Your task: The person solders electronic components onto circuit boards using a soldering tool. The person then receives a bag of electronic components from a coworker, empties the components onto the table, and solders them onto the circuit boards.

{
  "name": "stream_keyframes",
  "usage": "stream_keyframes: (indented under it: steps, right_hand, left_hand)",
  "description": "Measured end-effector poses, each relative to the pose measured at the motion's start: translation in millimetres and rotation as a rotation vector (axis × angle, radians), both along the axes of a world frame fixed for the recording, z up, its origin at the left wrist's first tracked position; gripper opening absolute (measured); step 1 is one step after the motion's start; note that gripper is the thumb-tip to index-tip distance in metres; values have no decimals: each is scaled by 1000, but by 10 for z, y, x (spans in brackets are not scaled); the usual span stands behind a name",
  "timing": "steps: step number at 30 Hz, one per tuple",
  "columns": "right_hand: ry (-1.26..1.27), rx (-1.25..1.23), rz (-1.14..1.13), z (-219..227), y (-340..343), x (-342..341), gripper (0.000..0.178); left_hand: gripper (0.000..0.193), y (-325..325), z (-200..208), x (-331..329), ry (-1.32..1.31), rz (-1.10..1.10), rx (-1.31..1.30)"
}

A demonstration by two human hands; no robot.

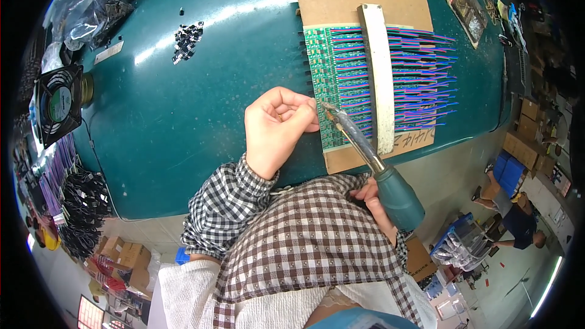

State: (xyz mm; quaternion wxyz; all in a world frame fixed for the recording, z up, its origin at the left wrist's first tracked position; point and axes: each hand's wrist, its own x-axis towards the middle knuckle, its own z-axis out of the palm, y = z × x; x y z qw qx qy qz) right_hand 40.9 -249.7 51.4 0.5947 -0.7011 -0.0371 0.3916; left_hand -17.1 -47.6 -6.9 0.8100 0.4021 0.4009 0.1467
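Note:
My right hand (376, 202) grips a soldering iron (399, 200) by its green handle, and the handle hides part of the fingers. The iron's tip reaches the green circuit boards (322, 73), close to my left fingertips. My left hand (274, 127) is closed in a pinch at the boards' left edge; whatever lies between thumb and forefinger is too small to name. Blue, red and black wires (420, 79) run rightward from the boards. Across them lies a long whitish bar (382, 85). Boards and wires rest on a brown cardboard sheet (341, 6).
Small black parts (187, 42) lie in a heap on the green table (201, 122). At the left stand a black fan (60, 106) and bundled black cables (85, 207). A dirty shallow tray (466, 11) sits far right. Another person (518, 219) is away at the right.

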Motion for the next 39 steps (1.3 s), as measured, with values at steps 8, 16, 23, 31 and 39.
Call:
stream_keyframes:
  steps: [8, 16, 23, 31, 39]
  right_hand:
    - [-41, 70, -17, -8, -4, -5, 26]
    - [-5, 57, -9, 19, -19, 7, 29]
    - [-79, 74, 176, 24, -61, 20, 31]
    - [-76, 233, -63, 0, 34, 42, 35]
    - [-10, 290, -134, 81, 291, 300, 30]
  left_hand:
    - [7, 9, 22, 18, 13, 35, -55]
    - [7, 16, 8, 7, 17, 27, -49]
    - [10, -15, 1, -12, 17, -4, 9]
    - [21, 59, 24, -102, -74, -114, -106]
    - [14, 871, 336, -343, 261, 146, 855]
